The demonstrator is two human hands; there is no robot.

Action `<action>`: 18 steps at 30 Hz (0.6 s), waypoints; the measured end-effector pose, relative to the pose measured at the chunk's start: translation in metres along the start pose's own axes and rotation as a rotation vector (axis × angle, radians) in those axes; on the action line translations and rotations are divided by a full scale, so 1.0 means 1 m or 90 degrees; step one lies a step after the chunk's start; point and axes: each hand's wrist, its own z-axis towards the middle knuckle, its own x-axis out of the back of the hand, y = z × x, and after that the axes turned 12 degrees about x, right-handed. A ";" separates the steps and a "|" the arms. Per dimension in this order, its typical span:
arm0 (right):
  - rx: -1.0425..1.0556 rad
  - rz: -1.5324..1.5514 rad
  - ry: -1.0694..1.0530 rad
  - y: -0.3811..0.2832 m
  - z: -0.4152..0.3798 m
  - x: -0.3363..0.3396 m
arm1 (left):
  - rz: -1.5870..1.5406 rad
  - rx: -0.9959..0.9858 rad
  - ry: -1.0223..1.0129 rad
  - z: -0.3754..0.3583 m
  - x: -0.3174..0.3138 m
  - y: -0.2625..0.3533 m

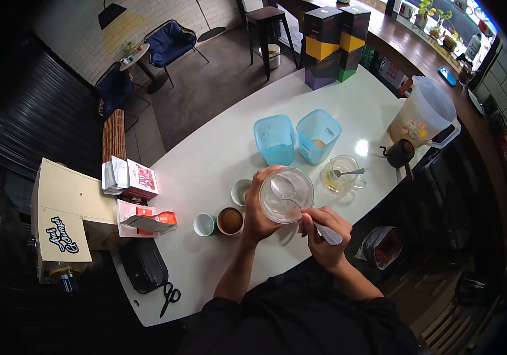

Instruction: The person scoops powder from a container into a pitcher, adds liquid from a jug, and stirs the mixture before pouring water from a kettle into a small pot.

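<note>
A clear round container (272, 213) is held up over the white table by my left hand (256, 210), whose fingers wrap round its left side. My right hand (328, 236) pinches a metal spoon (327, 233); the bowl of the spoon is inside the container. Just beyond stand two light blue containers, one on the left (275, 142) and one on the right (318, 137) with a little brownish stuff at its bottom. To the right, a glass jug (337, 176) holds yellowish liquid and another spoon. Small cups (205, 224) and a brown-filled cup (230, 220) stand left of my left hand.
The white table (206, 160) carries a large plastic pitcher (428, 112), a dark small pot (399, 153), stacked boxes (324, 44), red-and-white packets (147, 220), black scissors (169, 297) and a black case (142, 265). A cream machine (67, 207) stands at the left.
</note>
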 end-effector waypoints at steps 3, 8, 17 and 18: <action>0.016 0.001 -0.023 -0.005 0.004 0.007 | 0.033 -0.022 0.006 -0.003 0.003 0.000; 0.039 0.001 -0.085 -0.017 0.010 0.021 | 0.022 0.013 0.025 -0.010 0.011 0.010; -0.049 0.174 -0.020 -0.027 0.004 0.038 | 0.032 0.008 -0.003 -0.027 0.019 0.022; -0.054 0.177 -0.012 -0.029 0.003 0.041 | 0.028 0.010 -0.003 -0.029 0.018 0.023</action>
